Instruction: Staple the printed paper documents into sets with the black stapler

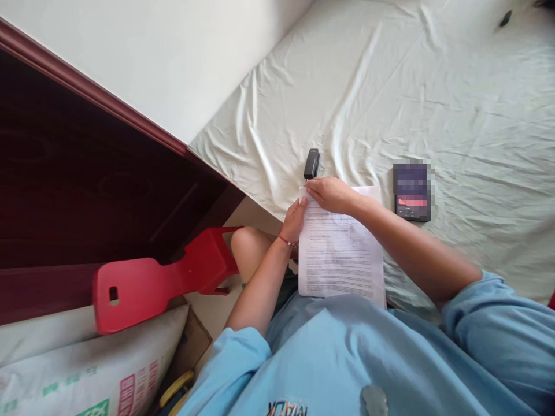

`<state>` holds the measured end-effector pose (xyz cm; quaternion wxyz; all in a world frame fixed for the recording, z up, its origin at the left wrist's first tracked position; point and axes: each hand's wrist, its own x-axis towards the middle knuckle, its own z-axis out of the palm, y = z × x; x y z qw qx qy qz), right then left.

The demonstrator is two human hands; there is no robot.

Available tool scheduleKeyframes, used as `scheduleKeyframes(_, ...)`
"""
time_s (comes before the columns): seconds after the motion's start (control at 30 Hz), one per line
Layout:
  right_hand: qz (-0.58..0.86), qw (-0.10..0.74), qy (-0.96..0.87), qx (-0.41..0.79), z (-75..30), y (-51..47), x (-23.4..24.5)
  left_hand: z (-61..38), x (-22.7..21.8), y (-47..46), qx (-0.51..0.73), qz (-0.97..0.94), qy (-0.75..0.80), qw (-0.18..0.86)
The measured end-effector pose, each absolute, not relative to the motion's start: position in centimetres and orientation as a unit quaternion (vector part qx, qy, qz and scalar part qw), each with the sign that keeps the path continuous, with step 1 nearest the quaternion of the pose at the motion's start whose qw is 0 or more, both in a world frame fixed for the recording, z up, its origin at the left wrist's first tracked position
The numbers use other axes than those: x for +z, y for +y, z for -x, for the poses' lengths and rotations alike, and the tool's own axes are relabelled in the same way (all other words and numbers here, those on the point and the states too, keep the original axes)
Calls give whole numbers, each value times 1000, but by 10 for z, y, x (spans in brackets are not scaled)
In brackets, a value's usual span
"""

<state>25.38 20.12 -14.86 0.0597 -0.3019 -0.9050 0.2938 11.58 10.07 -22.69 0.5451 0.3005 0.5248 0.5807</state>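
Note:
Printed sheets of paper lie in front of my body, close to the edge of the cloth-covered surface. My left hand grips their left edge near the top corner, thumb on the upper face. Across the top left corner, my right hand has its fingers closed over the same sheets, almost touching the left fingertips. Just beyond that corner a black stapler rests on the cloth, apart from both hands or nearly so. How many sheets there are I cannot tell.
A phone-like device, partly blurred out, lies on the pale wrinkled sheet to the right. A red plastic chair stands at the left by a dark wooden panel. Below it is a white printed sack. A small dark object lies far right.

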Motion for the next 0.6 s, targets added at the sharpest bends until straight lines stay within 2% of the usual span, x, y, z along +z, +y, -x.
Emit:
scheduleKeyframes(0.1,325,70,-908,255,-254,203,-147,-115,-225,101,576,-306,531,540)
scheduleKeyframes(0.23,318,36,-927,197,-254,202,-148,-115,-225,101,572,-300,533,546)
scheduleKeyframes(0.37,316,78,-932,157,-254,199,-156,-114,-223,102,583,-295,512,558)
scheduleKeyframes(0.6,290,68,-941,163,-251,193,-162,-114,-220,103,577,-286,530,551)
